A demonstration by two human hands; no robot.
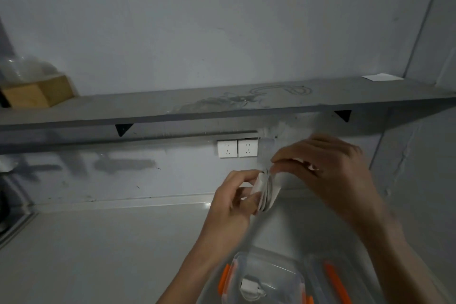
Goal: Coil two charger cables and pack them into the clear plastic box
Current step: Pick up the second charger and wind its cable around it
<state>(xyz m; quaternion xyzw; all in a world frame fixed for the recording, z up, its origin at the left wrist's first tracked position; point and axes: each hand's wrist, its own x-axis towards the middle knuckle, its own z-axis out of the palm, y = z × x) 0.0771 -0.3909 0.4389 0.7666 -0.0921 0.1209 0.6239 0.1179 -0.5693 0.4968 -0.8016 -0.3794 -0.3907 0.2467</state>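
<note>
Both hands were raised above the tabletop, meeting in front of the wall sockets. The left hand had its fingers curled round a white coiled cable, gripping the bundle of loops from the left side. The right hand came in from the right with curled fingers, its fingertips pinching the top of the same coil; motion blur hid the exact contact. A loose strand of the cable trailed down from the coil, blurred, toward the clear plastic box. The box sat on the tabletop below the hands, near the lower edge, with orange clips on its sides. Inside it lay a white charger with its cable.
</note>
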